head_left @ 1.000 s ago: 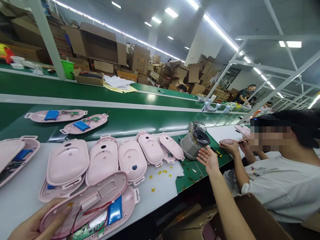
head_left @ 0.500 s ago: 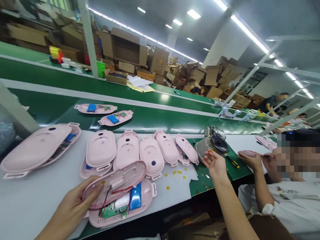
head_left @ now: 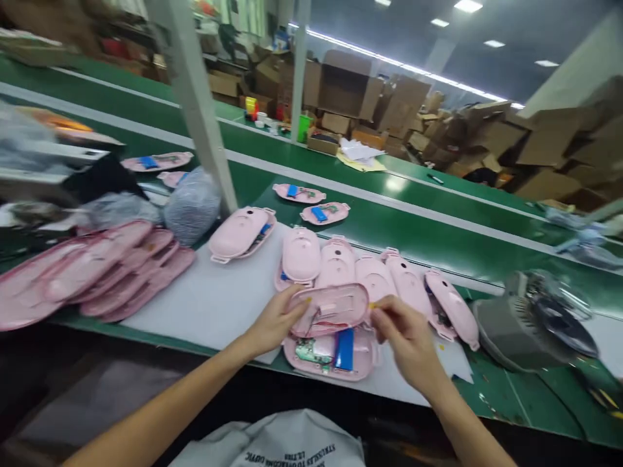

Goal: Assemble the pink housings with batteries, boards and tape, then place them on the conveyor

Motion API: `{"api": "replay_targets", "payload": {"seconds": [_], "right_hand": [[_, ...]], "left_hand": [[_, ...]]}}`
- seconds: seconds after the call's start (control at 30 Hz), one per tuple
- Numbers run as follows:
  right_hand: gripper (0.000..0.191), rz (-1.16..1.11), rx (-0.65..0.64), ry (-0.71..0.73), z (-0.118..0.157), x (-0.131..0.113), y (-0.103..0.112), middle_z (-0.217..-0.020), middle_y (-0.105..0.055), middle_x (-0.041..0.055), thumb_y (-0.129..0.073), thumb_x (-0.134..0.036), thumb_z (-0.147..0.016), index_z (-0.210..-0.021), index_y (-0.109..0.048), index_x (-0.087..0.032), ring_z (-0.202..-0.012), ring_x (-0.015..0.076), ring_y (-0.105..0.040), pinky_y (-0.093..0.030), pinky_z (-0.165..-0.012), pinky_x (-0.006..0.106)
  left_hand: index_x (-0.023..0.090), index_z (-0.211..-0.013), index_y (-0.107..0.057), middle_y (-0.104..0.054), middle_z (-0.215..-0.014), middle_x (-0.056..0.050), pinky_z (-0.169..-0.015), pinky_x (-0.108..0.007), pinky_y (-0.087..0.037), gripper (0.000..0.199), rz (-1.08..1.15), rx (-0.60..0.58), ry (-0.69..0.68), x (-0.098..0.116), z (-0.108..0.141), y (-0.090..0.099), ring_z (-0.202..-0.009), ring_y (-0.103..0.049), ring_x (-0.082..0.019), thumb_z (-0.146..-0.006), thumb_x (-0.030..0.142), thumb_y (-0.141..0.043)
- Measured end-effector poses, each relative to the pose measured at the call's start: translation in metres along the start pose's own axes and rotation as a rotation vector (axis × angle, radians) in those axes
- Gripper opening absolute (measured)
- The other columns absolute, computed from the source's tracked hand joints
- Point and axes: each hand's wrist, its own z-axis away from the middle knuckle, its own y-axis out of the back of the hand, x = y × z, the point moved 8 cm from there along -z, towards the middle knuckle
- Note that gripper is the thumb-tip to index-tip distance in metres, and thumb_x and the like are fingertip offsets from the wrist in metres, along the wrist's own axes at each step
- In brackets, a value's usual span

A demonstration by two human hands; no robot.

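Left hand (head_left: 273, 322) fingers clamped on pink cover (head_left: 348, 303); right hand (head_left: 407, 334) fingers pinching yellow tape (head_left: 372, 305) at cover's end.

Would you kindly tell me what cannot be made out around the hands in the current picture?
All in the head view:
Left hand: fingertips behind the pink cover, hidden by it.
Yellow piece at the right hand: too small and blurred to tell whether it touches the cover.
Leftmost pink shell: cut off by the left edge.
Shirt print: cut off by the bottom edge.
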Motion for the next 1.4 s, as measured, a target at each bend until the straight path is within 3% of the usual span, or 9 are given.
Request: {"api": "replay_targets", "payload": {"seconds": [0.1,0.17,0.33,0.53,0.77,0.97,1.13,1.3,1.4], "right_hand": [[0.018,0.279,-0.320,0.331,-0.015,-0.038,-0.086,-0.081,-0.058,0.0027,-0.043,-0.026,-0.096,-0.085,-0.057,-0.019,-0.075,0.0146,-0.051,-0.039,-0.069,0.026],[0.019,0.417,-0.403,0.420,-0.017,-0.037,-0.114,-0.083,-0.058,0.0037,-0.040,-0.021,-0.096,-0.085,-0.055,-0.019,-0.079,0.0164,-0.051,-0.038,-0.070,0.028],[0.018,0.473,-0.445,0.281,-0.010,-0.013,-0.116,-0.078,-0.056,-0.0004,-0.040,-0.023,-0.097,-0.085,-0.052,-0.020,-0.072,0.0139,-0.051,-0.036,-0.068,0.025],[0.019,0.675,-0.450,0.256,-0.005,-0.020,-0.126,-0.084,-0.057,-0.0004,-0.039,-0.021,-0.096,-0.083,-0.054,-0.021,-0.077,0.0136,-0.054,-0.032,-0.066,0.025],[0.019,0.990,-0.234,0.243,-0.005,-0.016,-0.137,-0.077,-0.063,0.0025,-0.046,-0.024,-0.091,-0.078,-0.058,-0.019,-0.065,0.0148,-0.055,-0.023,-0.057,0.029],[0.036,0.933,-0.001,0.191,-0.007,-0.014,-0.094,-0.055,-0.053,0.0004,-0.061,-0.045,-0.083,-0.060,-0.048,-0.021,-0.052,0.0146,-0.048,-0.025,-0.053,0.027],[0.031,0.845,0.097,0.368,0.010,-0.051,-0.036,-0.096,-0.063,0.0105,-0.063,-0.045,-0.082,-0.098,-0.058,-0.019,-0.087,0.0236,-0.059,-0.045,-0.073,0.033],[0.086,0.935,-0.431,0.385,0.049,-0.006,-0.095,-0.140,-0.045,0.0192,-0.072,-0.046,-0.070,-0.142,-0.039,-0.013,-0.124,0.0365,-0.046,-0.042,-0.099,0.047],[0.094,1.023,-0.403,0.461,0.047,0.036,-0.126,-0.141,-0.042,0.0260,-0.075,-0.051,-0.065,-0.142,-0.040,-0.009,-0.123,0.0428,-0.048,-0.045,-0.094,0.051]], "left_hand": [[0.012,-0.115,-0.057,-0.062,-0.114,-0.011,-0.100,-0.037,-0.042,0.043,0.120,-0.014,-0.064,0.002,0.000,-0.004,-0.109,-0.056,-0.026,-0.087,0.044,-0.055],[0.012,-0.114,-0.058,-0.062,-0.113,-0.011,-0.100,-0.036,-0.042,0.040,0.209,0.056,-0.079,0.001,0.002,0.001,-0.109,-0.056,-0.026,-0.086,0.040,-0.057],[0.012,-0.111,-0.060,-0.063,-0.111,-0.009,-0.098,-0.035,-0.042,0.032,0.343,0.111,-0.091,-0.003,0.008,0.001,-0.106,-0.056,-0.025,-0.084,0.031,-0.058],[0.013,-0.101,-0.062,-0.063,-0.098,-0.006,-0.088,-0.030,-0.045,0.028,0.571,0.077,-0.044,-0.007,0.014,-0.002,-0.095,-0.057,-0.021,-0.085,0.034,-0.057],[0.012,-0.091,-0.061,-0.060,-0.081,-0.003,-0.080,-0.027,-0.046,0.027,0.803,0.030,-0.043,-0.005,0.027,-0.009,-0.083,-0.057,-0.017,-0.081,0.038,-0.061],[0.013,-0.113,-0.056,-0.062,-0.097,-0.005,-0.076,-0.028,-0.049,0.045,0.589,-0.071,-0.090,-0.010,0.030,-0.007,-0.086,-0.058,-0.019,-0.071,0.022,-0.069],[0.015,-0.119,-0.057,-0.066,-0.101,-0.006,-0.077,-0.027,-0.050,0.041,0.123,-0.136,-0.232,0.000,0.042,0.000,-0.087,-0.061,-0.019,-0.078,0.014,-0.055],[0.020,-0.123,-0.053,-0.053,-0.134,-0.011,-0.107,-0.037,-0.039,0.051,-0.274,-0.542,-0.612,0.040,0.079,-0.012,-0.124,-0.050,-0.022,-0.079,-0.002,-0.040],[0.022,-0.119,-0.055,-0.045,-0.136,-0.012,-0.108,-0.043,-0.038,0.064,-0.526,-0.605,-0.605,0.059,0.084,0.002,-0.126,-0.043,-0.030,-0.059,-0.001,-0.056]]}}
